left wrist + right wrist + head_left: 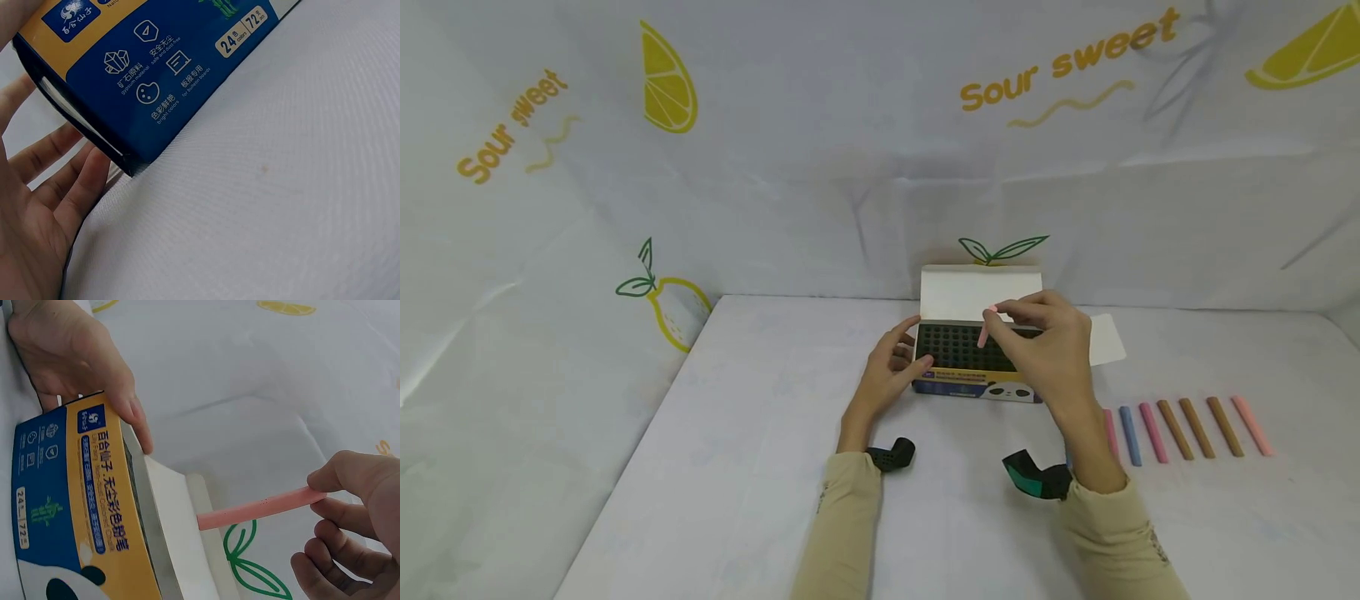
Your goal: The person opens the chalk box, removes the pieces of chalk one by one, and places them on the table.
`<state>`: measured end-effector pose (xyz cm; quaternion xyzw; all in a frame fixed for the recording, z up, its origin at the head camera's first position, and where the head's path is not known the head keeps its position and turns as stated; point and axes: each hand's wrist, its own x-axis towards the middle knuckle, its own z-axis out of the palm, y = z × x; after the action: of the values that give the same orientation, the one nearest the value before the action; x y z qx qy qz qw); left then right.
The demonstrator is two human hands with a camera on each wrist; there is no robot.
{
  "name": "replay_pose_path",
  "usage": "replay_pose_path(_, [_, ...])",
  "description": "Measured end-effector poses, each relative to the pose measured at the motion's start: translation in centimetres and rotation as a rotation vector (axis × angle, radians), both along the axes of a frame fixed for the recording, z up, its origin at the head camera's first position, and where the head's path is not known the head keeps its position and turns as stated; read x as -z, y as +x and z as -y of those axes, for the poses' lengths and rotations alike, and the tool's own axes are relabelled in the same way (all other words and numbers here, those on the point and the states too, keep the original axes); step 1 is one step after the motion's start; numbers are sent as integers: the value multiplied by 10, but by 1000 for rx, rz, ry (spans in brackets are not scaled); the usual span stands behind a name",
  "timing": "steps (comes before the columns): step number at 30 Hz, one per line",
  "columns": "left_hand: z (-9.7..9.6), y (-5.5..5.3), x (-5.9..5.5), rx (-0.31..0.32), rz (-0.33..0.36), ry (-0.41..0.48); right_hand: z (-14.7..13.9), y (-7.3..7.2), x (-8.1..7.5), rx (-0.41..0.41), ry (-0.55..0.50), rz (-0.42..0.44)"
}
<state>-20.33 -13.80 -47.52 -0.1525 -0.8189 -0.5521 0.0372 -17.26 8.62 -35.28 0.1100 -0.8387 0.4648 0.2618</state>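
Observation:
In my right hand [1051,354], thumb and index finger pinch one end of a pink chalk stick [259,510]. The stick slants down over the chalk box [951,388], its free end above the dark grid of holes inside. My left hand [886,375] grips the box's left end, with the thumb on the front top edge and the other fingers round the side. Blue and yellow printing with a panda covers the box's front. The white lid [958,292] stands raised at the back, partly hidden by my right hand.
Right of the box lies a row of chalk sticks, including a blue stick [1130,436], a brown stick [1197,427] and a pink stick at the far end [1252,425]. My right forearm covers part of the row. A white side flap [1107,340] sticks out right of the box.

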Motion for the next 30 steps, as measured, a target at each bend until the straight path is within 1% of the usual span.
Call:
replay_pose_path(6, [0,-1,1,1,-7,-1,-14,3,0,14,21,-36])
replay_pose_path(12, [0,-1,0,4,-3,-9,-35,8,1,81,34,-24])
replay_pose_path(18, [0,0,-1,5,-8,-6,-48,11,4,124,41,-2])
replay_pose_path(26, [1,0,1,6,-10,8,-60,12,3,139,52,-15])
replay_pose_path(30, [0,-1,1,5,-6,6,-71,13,0,153,24,-31])
